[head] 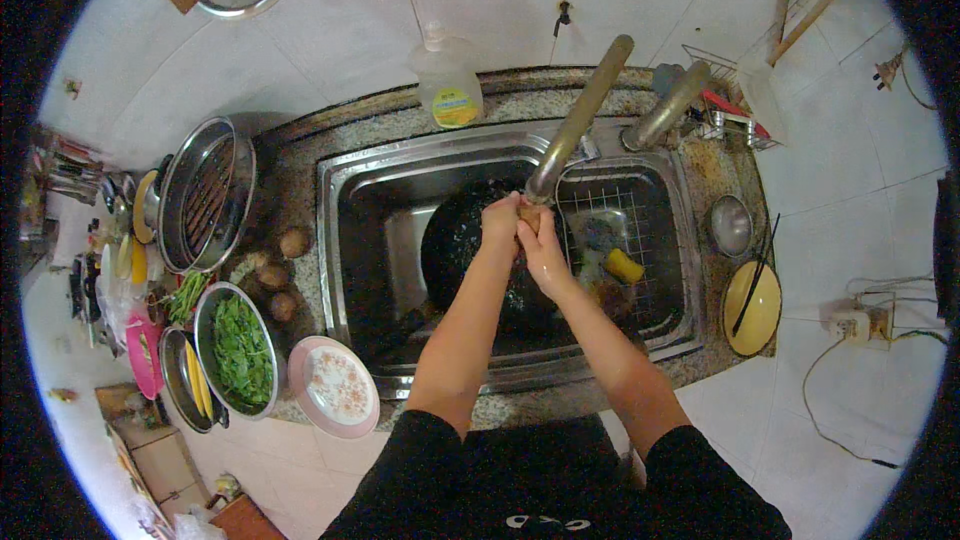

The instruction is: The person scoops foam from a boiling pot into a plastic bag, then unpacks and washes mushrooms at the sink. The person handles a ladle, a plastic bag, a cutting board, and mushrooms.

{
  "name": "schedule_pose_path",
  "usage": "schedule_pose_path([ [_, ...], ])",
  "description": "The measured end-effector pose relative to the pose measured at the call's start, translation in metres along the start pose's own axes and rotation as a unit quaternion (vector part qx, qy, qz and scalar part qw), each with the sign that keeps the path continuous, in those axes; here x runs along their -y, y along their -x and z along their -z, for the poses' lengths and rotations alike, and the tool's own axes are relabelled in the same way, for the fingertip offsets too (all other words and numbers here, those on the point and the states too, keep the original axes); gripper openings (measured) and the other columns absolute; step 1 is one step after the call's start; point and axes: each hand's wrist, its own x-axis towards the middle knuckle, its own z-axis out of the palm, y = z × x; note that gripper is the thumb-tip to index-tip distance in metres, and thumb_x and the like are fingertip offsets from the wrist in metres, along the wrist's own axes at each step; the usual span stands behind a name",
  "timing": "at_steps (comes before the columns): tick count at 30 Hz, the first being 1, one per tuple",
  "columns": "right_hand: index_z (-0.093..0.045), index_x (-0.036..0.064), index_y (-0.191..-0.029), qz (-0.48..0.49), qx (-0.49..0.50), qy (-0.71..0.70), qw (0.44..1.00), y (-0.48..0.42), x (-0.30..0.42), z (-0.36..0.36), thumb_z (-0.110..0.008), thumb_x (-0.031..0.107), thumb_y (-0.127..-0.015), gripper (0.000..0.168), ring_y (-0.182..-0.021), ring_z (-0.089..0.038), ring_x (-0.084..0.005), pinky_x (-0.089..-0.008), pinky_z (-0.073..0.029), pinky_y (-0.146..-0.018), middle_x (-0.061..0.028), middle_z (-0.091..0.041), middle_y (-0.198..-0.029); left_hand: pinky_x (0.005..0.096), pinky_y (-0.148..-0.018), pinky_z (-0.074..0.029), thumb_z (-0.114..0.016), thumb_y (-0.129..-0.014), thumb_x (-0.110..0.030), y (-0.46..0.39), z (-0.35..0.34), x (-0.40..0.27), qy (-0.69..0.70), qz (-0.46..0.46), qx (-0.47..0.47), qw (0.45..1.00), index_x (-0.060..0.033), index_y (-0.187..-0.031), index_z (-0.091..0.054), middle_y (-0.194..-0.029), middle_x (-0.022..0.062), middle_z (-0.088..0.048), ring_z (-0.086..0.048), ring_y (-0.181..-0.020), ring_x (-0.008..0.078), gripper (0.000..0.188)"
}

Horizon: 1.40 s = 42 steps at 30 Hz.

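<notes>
Both hands are together under the end of the metal faucet (574,124), over a dark wok or basin (450,240) in the steel sink. A brownish object, perhaps a potato (531,217), is held between them. My left hand (501,223) closes on its left side, and my right hand (541,251) holds it from the right and below. Fingers cover most of the object. Water glints on the dark surface beneath.
Right in the sink lie a wire rack (641,221) and yellow sponge (624,266). Left on the counter are brown round vegetables (294,242), a bowl of leafy greens (244,352) and a pink-rimmed plate (336,388). A plastic bottle (448,82) stands behind; a yellow bowl (752,307) sits right.
</notes>
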Motion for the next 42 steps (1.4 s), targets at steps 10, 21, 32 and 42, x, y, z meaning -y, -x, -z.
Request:
schedule_pose_path([
  [10, -0.057, 0.009, -0.097, -0.42, 0.06, -0.336, 0.841, -0.037, -0.027, 0.053, -0.049, 0.029, -0.089, 0.023, -0.085, -0.059, -0.0193, -0.0332, -0.048, -0.074, -0.0047, -0.06, -0.088, 0.0438, -0.076, -0.046, -0.049, -0.084, -0.021, 0.08, -0.01, -0.015, -0.531, -0.486, 0.101, 0.687, -0.0019, -0.095, -0.058, -0.093, 0.018, -0.059, -0.056, -0.087, 0.0355, 0.023],
  [21, -0.051, 0.008, -0.113, -0.27, 0.055, -0.377, 0.885, -0.022, 0.008, 0.005, -0.05, 0.045, -0.087, 0.046, -0.098, -0.054, -0.0242, -0.0382, -0.044, -0.084, -0.0081, -0.057, -0.105, 0.0404, -0.076, -0.043, -0.05, -0.081, -0.012, 0.05, -0.021, 0.0, -0.402, -0.417, -0.121, 0.806, -0.0035, -0.097, -0.059, -0.092, 0.0196, -0.06, -0.055, -0.086, 0.0373, 0.021],
  [32, -0.053, 0.01, -0.113, -0.281, 0.02, -0.277, 0.919, -0.018, 0.015, 0.008, -0.057, 0.023, -0.087, 0.029, -0.105, -0.05, -0.0185, -0.0347, -0.039, -0.092, -0.0021, -0.055, -0.11, 0.0421, -0.091, -0.04, -0.046, -0.082, -0.012, 0.074, 0.01, -0.012, -0.451, -0.303, 0.057, 0.837, 0.0003, -0.129, -0.038, -0.111, 0.0234, -0.053, -0.048, -0.106, 0.0395, 0.05],
  [42, -0.057, 0.009, -0.086, -0.415, 0.027, -0.165, 0.894, -0.026, -0.007, 0.039, -0.067, 0.025, -0.077, 0.021, -0.059, -0.06, -0.019, -0.025, -0.051, -0.049, -0.0084, -0.061, -0.074, 0.054, -0.095, -0.029, -0.057, -0.078, -0.022, 0.054, 0.183, -0.163, -0.746, -0.355, -0.33, 0.457, -0.0084, -0.108, -0.058, -0.127, 0.0218, -0.044, -0.039, -0.117, 0.0386, 0.033],
])
